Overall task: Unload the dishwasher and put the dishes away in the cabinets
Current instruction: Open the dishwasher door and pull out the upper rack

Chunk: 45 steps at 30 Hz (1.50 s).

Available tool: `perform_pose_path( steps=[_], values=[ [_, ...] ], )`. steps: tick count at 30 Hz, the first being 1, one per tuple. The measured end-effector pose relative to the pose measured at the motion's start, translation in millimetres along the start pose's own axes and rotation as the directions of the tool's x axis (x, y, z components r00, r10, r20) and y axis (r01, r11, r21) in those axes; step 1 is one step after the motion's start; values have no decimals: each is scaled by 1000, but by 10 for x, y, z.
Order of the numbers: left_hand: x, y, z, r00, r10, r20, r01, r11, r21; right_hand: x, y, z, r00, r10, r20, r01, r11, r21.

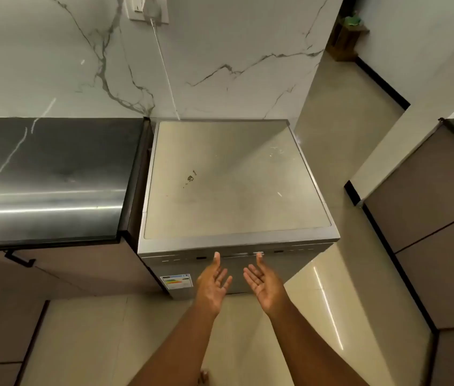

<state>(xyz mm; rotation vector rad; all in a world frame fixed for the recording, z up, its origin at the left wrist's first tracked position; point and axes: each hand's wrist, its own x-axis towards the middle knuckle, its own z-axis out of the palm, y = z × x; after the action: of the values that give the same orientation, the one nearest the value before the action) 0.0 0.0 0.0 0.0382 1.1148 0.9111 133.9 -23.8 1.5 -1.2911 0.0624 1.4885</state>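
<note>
**Both hands at dishwasher door top, door shut**

Surroundings: dishwasher (237,185) is freestanding, silver, back against the marble wall (220,51). Its left side sits just beside a dark glossy countertop (47,176) with brown cabinet fronts (81,274) below; narrow gap between them. A black pull handle (19,259) sticks out of the cabinet front near the left. White cable (164,68) runs down the wall from a socket plate (148,9) to behind the machine. Energy label (175,281) on the door's lower left. Top panel bare except a small dark smudge (190,178).

Grip: left hand (213,285) and right hand (260,284) both spread, palms facing each other, holding nothing. Fingertips of each reach the control strip (237,254) at the door's upper edge; contact looks likely but can't confirm from this angle.

Room: tiled floor (331,190) is open to the right of the machine, running into a passage. More cabinets (429,218) on the far right, well apart. Floor in front of the door only has the person's forearms over it.
</note>
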Motion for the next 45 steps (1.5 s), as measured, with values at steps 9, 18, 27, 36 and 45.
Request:
perform_pose_path(
  steps=[9,18,27,36,45],
  values=[
    [509,-23,74,1000,-15,12,17,995,-100,505,-45,143,996,14,-84,-3,991,137],
    [713,-218,115,997,-16,79,37,959,-282,693,4,99,999,-16,44,6,974,226],
    [783,-328,132,996,85,0,-83,983,-161,752,112,98,997,-80,-8,80,978,194],
    [666,-422,266,979,63,-196,-65,998,-3,680,102,47,995,-27,-95,33,997,70],
    [-58,-1501,-475,903,110,-415,-68,991,116,-25,749,-984,977,142,-160,-142,990,12]
  ],
)
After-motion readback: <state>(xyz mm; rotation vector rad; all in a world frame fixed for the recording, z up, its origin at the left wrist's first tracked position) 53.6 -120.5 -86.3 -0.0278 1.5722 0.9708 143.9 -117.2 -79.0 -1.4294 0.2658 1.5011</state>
